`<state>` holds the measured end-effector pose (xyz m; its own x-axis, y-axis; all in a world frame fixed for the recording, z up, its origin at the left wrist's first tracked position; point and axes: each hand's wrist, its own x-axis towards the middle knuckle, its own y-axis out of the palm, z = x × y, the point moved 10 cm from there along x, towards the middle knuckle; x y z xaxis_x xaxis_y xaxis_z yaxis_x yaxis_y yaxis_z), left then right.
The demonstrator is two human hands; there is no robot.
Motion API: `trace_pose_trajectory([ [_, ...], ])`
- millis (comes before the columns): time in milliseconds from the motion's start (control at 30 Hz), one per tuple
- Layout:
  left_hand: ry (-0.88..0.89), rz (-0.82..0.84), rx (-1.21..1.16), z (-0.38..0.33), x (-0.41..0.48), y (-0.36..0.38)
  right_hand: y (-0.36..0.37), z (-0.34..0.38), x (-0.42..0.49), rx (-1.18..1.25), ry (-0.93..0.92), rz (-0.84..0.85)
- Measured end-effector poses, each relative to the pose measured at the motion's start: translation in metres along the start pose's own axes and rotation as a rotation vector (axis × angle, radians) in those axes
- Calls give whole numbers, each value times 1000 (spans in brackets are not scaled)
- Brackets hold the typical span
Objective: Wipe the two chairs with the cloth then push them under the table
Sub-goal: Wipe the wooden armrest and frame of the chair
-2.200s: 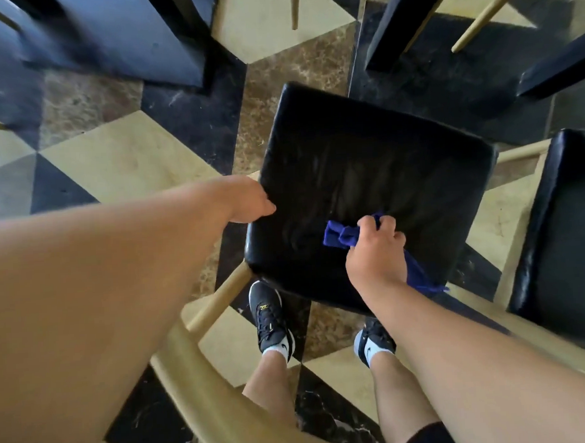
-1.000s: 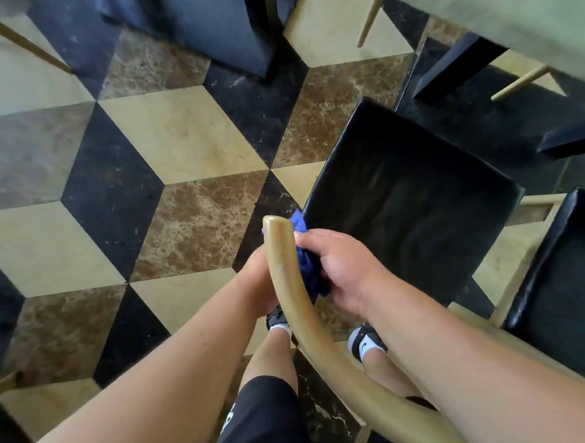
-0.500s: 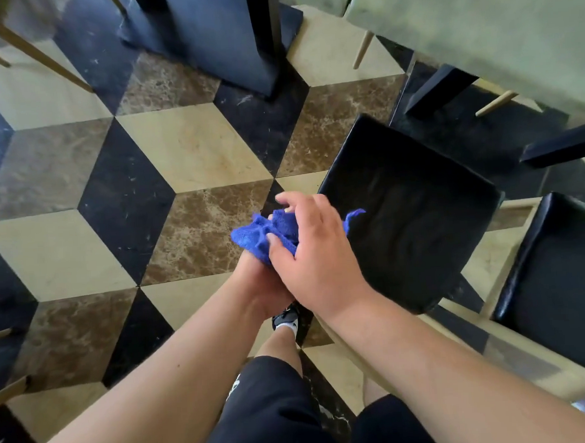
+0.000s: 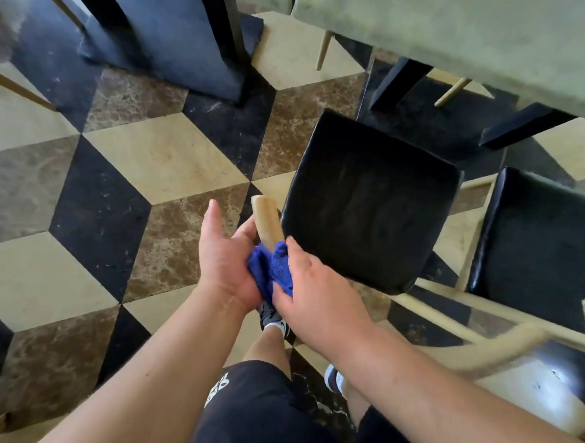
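Note:
A chair with a black seat [image 4: 368, 200] and pale wooden frame stands in front of me. Its wooden arm end [image 4: 265, 219] sticks up at the seat's left side. A blue cloth [image 4: 270, 270] is wrapped around that arm just below its tip. My right hand [image 4: 317, 301] grips the cloth around the wood. My left hand [image 4: 223, 255] lies against the cloth's left side with its fingers extended upward. A second black-seated chair [image 4: 536, 249] stands to the right. The green table top [image 4: 460, 29] fills the upper right.
A dark table pedestal [image 4: 173, 41] stands at the top centre on the patterned tile floor [image 4: 145, 161]. Dark table feet [image 4: 523, 124] lie beyond the chairs. Thin wooden legs of other furniture show at the left edge. My legs and shoes are below the hands.
The cloth went from the seat to the chair's wooden arm. It has since slid down the arm, baring the tip, and my left hand's fingers have straightened.

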<state>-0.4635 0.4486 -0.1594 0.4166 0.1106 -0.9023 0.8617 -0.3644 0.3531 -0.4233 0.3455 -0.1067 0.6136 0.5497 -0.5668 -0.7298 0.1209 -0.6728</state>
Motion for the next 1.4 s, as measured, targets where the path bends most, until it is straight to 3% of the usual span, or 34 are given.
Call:
trace_pose_trajectory([
  [100, 49, -25, 107, 7, -4, 11, 6, -12, -27, -62, -56, 38],
  [200, 249, -216, 409, 13, -9, 6, 8, -29, -51, -116, -129, 32],
  [333, 716, -419, 1207, 37, -49, 18, 4, -58, -81, -159, -205, 30],
  [400, 881, -347, 1496, 69, -64, 34, -1, -74, -98, -177, -251, 21],
  [500, 993, -246, 1709, 102, -72, 54, -11, -108, -119, -199, -281, 18],
  [600, 966, -267, 1886, 117, -73, 68, -19, -151, -132, -217, -250, 51],
  [767, 755, -289, 2260, 153, -59, 86, -44, -226, -154, -298, -216, 52],
  [933, 582, 70, 2453, 240, -50, 119, -78, -296, -160, -354, -100, 63],
  [1133, 202, 294, 2564, 275, -24, 121, -99, -361, -153, 35, 346, 103],
  [1400, 326, 315, 2542, 261, -18, 122, -98, -319, -85, -84, 405, 95],
])
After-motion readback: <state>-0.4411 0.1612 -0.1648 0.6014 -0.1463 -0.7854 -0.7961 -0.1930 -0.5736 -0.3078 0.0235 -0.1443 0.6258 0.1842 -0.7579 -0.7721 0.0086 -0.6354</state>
